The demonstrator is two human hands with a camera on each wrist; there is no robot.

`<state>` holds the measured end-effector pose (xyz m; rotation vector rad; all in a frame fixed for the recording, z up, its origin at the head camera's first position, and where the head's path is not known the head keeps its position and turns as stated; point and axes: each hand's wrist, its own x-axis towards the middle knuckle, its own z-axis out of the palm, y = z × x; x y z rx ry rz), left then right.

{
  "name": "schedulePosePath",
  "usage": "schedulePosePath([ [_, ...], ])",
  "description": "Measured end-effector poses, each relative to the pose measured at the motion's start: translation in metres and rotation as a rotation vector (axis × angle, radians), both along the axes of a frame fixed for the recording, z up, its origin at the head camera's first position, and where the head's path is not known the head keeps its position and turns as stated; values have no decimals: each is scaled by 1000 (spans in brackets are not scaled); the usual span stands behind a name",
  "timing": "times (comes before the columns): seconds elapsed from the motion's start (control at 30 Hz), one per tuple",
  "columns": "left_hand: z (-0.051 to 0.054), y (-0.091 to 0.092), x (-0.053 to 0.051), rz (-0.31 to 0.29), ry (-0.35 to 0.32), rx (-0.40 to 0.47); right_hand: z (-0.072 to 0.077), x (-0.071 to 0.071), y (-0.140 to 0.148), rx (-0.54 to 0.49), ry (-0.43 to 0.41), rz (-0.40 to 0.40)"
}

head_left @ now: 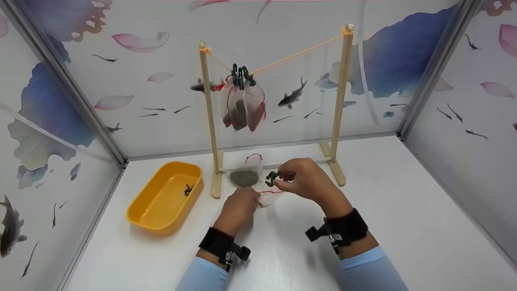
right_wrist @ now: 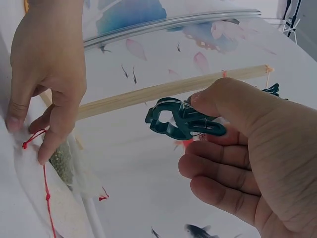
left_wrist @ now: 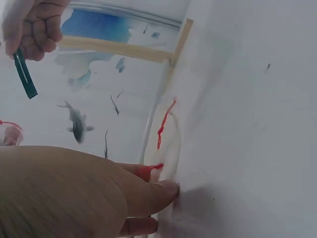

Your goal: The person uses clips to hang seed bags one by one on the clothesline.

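Note:
My right hand (head_left: 305, 180) pinches a dark green clip (head_left: 271, 178) between thumb and fingers, just above a white mesh bag with red drawstring (head_left: 269, 199). In the right wrist view the clip (right_wrist: 173, 118) points away from the fingertips of the right hand (right_wrist: 233, 158). My left hand (head_left: 239, 208) pinches the edge of that bag, low at the table surface; in the left wrist view the left hand (left_wrist: 99, 191) holds it near the red string (left_wrist: 161, 130). Behind the hands lies another mesh bag with dark green contents (head_left: 244, 178).
A wooden stand (head_left: 339, 97) carries a sagging orange cord (head_left: 299, 53), from which several filled mesh bags (head_left: 244, 105) hang by dark clips. To the left stands a yellow tray (head_left: 157, 202) with a dark clip (head_left: 188, 190) inside. Printed walls enclose the table (head_left: 404, 226).

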<state>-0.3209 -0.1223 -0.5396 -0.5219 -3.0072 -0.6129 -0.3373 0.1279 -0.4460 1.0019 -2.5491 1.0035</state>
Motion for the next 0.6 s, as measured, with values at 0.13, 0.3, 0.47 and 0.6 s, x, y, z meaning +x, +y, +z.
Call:
schedulePosePath([
  [0.13,1,-1,4,-12,20,45,-2,-1,1,-10,-6,0],
  [0.3,1,-1,3,-84,14,3,-3,-3,2,3,-19,-3],
  [0.47,6,2,-2,-156,9,19,-2,-4,3,5,-29,-11],
  [0.6,20,3,-2,-96,21,105,-1,-6,5,-2,-32,-3],
])
